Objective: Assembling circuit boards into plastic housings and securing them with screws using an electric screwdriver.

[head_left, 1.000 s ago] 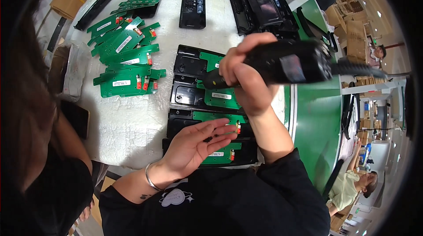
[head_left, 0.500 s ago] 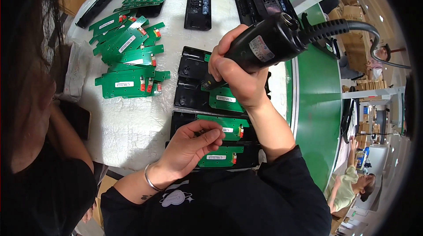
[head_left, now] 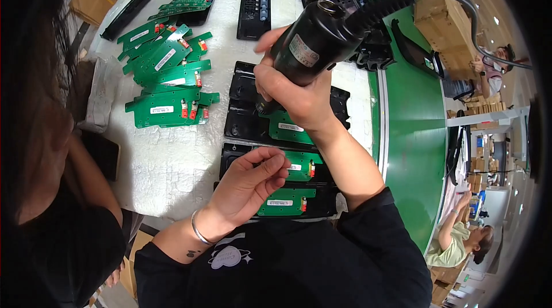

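My right hand (head_left: 299, 98) is wrapped around a black corded electric screwdriver (head_left: 316, 35), tilted with its tip end down. The tip end is over the left part of a green circuit board (head_left: 286, 128), which lies in a black plastic housing (head_left: 241, 117); whether it touches cannot be seen. Lower down, my left hand (head_left: 247, 184) is closed in a pinch, and what its fingertips hold, if anything, is too small to name. It hovers beside a second green board (head_left: 302, 165) in its housing. Closest to my body lies a third board (head_left: 282, 204), also in a black housing.
Loose green boards (head_left: 167, 78) lie piled on the white padded tabletop (head_left: 167, 164) at left. More black housings (head_left: 255, 9) stand along the far side. A green surface (head_left: 408, 164) runs at right. The screwdriver's cable (head_left: 460, 0) arches right. Another person's arm (head_left: 92, 176) is at left.
My right hand and the screwdriver have shifted left, the tool's body now more upright. My left hand keeps its pinch almost in place.
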{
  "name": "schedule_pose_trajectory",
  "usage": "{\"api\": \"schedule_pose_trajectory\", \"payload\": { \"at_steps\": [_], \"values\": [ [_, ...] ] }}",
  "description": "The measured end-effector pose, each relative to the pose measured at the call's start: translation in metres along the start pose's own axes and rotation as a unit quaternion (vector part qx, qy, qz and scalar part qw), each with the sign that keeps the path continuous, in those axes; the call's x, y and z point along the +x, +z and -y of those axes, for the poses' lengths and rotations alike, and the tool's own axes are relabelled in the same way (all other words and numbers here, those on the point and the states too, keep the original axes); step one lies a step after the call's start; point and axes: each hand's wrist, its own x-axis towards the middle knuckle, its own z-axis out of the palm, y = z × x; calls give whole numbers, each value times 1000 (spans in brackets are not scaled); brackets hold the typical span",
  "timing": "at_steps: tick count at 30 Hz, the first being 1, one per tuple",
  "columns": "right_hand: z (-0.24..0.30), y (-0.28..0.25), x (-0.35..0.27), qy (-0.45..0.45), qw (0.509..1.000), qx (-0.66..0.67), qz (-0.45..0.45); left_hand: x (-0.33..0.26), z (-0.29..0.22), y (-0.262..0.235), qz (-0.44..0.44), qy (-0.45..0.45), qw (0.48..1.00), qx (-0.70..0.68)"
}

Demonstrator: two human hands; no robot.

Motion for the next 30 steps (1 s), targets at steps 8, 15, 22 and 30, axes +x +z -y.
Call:
{"api": "schedule_pose_trajectory", "payload": {
  "at_steps": [8,15,22,30],
  "values": [
    [-5,-7,4,-1,1000,14,9,-2,-2,-2,7,15,1000,-15],
    [9,-7,-3,-7,999,28,-17,4,-3,0,-17,43,999,-10],
    [91,-33,-48,-185,970,132,90,13,-1,7,10,35,999,-37],
    [97,-38,-72,-209,973,97,13,19,6,16,12,15,1000,0]
  ]
}}
